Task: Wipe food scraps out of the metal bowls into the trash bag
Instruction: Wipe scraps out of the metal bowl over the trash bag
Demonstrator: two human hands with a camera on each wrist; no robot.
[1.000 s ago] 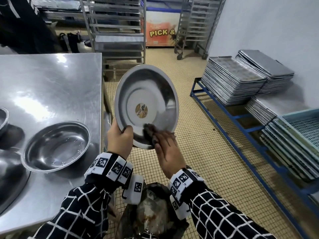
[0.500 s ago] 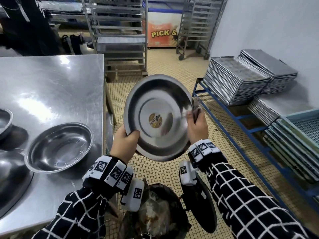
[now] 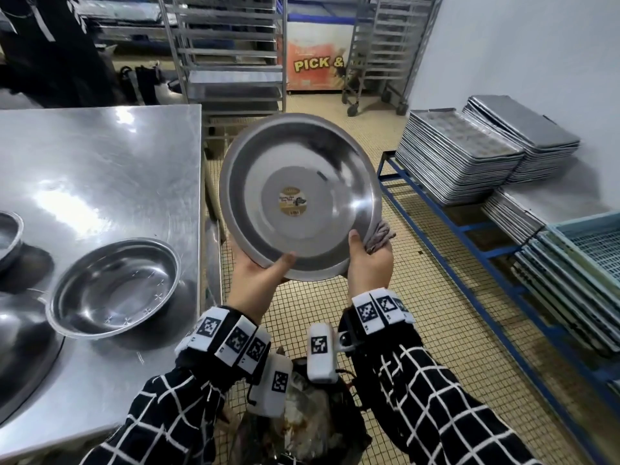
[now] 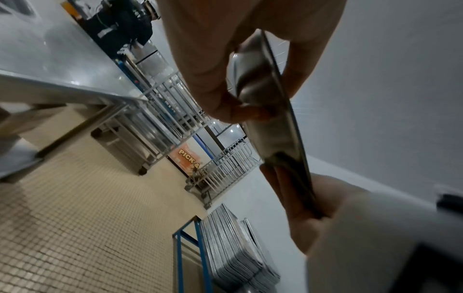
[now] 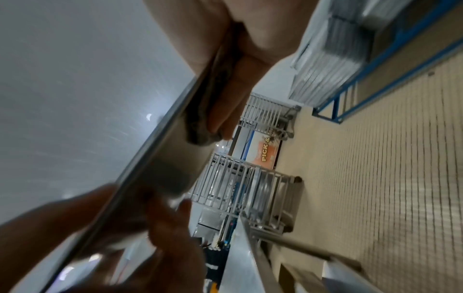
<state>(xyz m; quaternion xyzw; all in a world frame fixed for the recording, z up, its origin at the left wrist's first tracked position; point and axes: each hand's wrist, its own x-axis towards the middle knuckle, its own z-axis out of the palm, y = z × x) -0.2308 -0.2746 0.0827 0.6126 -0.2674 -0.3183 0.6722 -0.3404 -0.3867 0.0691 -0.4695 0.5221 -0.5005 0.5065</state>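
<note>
I hold a wide metal bowl (image 3: 302, 182) upright above the floor, its inside facing me and a round sticker at its centre. My left hand (image 3: 268, 270) grips its lower left rim, thumb inside. On the lower right rim my right hand (image 3: 367, 260) grips with the thumb inside and a grey cloth (image 3: 380, 234) pressed behind the bowl. The left wrist view shows the rim (image 4: 275, 119) pinched edge-on. In the right wrist view, fingers hold the cloth (image 5: 200, 134) against the bowl's outside (image 5: 170, 158). The black trash bag (image 3: 312, 421), with scraps in it, is open below my wrists.
The steel table (image 3: 100, 169) on the left holds another metal bowl (image 3: 114, 290) and parts of two more at its left edge. A blue rack (image 3: 469, 229) with stacked trays (image 3: 459, 159) lines the right wall. Wheeled racks stand at the back on the tiled floor.
My right hand left the inside of the bowl with the cloth, went to the right rim and now grips the lower right rim. The bowl has turned to face me more fully.
</note>
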